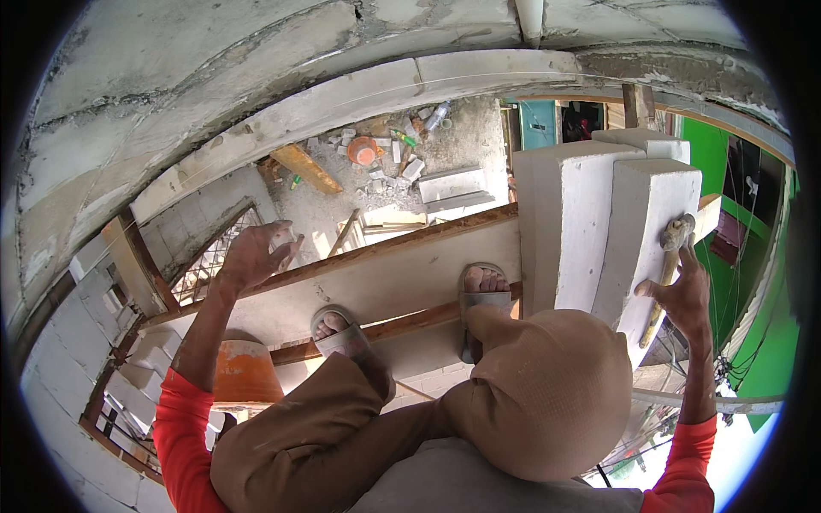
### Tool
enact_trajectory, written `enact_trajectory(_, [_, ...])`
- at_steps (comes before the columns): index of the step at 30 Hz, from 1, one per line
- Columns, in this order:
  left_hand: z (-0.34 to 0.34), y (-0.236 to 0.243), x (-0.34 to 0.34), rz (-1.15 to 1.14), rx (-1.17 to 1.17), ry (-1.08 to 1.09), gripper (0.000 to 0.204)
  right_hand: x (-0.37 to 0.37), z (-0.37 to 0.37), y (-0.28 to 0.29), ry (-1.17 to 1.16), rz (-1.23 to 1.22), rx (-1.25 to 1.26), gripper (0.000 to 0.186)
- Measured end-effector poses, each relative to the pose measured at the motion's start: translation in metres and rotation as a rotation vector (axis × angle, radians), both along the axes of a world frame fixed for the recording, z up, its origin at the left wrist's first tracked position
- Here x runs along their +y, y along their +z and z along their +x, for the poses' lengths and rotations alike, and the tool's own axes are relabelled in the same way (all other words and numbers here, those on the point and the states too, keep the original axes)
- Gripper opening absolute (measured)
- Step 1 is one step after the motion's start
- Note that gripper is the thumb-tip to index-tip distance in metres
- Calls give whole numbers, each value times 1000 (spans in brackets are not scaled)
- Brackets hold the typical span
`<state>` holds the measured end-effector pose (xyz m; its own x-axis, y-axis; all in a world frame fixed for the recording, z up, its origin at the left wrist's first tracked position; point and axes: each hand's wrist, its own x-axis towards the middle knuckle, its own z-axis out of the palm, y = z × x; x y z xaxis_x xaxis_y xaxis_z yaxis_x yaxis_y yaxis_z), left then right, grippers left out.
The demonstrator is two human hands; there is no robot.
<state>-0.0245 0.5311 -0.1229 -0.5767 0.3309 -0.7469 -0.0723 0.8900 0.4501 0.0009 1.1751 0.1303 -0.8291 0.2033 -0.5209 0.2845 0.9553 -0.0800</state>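
Note:
My left hand [253,255] is raised over the left side of the plank platform [410,278], its thumb apart from the bent fingers; I see nothing held in it. On the right, my right hand [686,295] spreads over a hammer [657,309] lying on a light block. The thumb crosses the wooden handle and the fingers reach up beside the dusty head, without being closed round it. That pale block [647,218] leans beside another tall white block [560,227]. My sandalled feet rest on the platform.
An orange bucket [245,374] stands left of my legs. Ahead runs a course of white blocks [342,98] with a string along it. Far below the platform lies a floor with rubble [393,175] and an orange basin [363,151]. Wires hang near the green wall at right.

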Motion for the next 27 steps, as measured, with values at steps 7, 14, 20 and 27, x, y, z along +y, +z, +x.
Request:
enact_trajectory(7, [-93,46,-1,-285,139,-167,53,27,40,-9,-74,111,135,145])
enact_trajectory(14, [-132,86,56,-96,161,-15,49,80,49,1,-459,-398,468,79])
enact_trajectory(20, [-138,114,99,-141,155,-86,49,140,21,-54,-358,-341,774,79])
enact_trajectory(27, [-125,152,93,-260,-18,-92,53,129,12,-60,-378,-491,571,70])
